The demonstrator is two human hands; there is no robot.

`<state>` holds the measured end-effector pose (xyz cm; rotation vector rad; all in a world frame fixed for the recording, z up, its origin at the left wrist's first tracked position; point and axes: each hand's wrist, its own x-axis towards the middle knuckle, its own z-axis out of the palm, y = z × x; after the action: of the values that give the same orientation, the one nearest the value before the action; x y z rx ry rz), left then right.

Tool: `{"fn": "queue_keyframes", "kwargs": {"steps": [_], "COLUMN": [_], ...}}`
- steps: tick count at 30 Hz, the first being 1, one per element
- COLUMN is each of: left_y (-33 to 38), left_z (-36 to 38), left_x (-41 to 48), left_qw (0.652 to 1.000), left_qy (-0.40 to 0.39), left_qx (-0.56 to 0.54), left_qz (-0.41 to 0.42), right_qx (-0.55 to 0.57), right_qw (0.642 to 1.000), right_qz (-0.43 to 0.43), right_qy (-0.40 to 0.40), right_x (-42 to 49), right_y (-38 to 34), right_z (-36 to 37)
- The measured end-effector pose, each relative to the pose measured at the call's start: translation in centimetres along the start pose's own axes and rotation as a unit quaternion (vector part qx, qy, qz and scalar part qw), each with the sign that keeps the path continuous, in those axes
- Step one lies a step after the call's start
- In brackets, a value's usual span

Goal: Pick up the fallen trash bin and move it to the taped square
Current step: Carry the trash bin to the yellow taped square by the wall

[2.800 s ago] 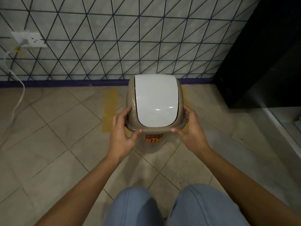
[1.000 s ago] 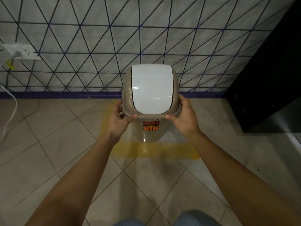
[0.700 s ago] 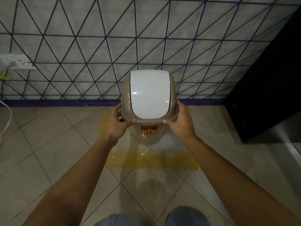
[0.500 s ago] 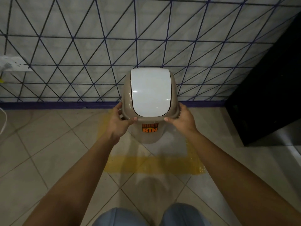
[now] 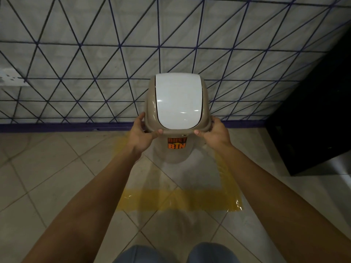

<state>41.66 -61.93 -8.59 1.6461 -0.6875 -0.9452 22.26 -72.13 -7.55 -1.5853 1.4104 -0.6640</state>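
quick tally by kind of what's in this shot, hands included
hands: 2, left hand and right hand
trash bin: 1
taped square: 1
wall socket: 1
black cabinet: 1
total: 6

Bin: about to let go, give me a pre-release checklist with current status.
1. Bin upright, lid on top: ok.
2. Both hands gripping the rim, left hand and right hand on opposite sides: ok.
3. Bin base inside the yellow tape square: ok, it looks to sit behind the front strip and between the side strips.
4. Base flat on the floor: cannot tell, the bottom edge is dim and partly hidden by the lid.
5. Gap to the wall behind: cannot tell from this angle.
6. Clear of the black cabinet on the right: ok.
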Motion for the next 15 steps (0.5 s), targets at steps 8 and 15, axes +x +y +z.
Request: {"fn": "queue_keyframes", "kwargs": {"steps": [8, 15], "left_y": [-0.19, 0.29], "left_z": [-0.42, -0.61], "left_x": [0.47, 0.74], "left_qw": [1.000, 0.999], "left_qy": [-0.004, 0.001], "left_qx": [0.021, 0.036], "left_qz": [0.003, 0.002], "right_qx": [-0.009, -0.037], "right_qw": [1.000, 0.998], "right_qz": [-0.009, 0.001], "right_qy": [-0.017, -0.042], "right_x": [0.18, 0.69], "right_y": [0.19, -0.28], "right_z": [-0.11, -0.54]}}
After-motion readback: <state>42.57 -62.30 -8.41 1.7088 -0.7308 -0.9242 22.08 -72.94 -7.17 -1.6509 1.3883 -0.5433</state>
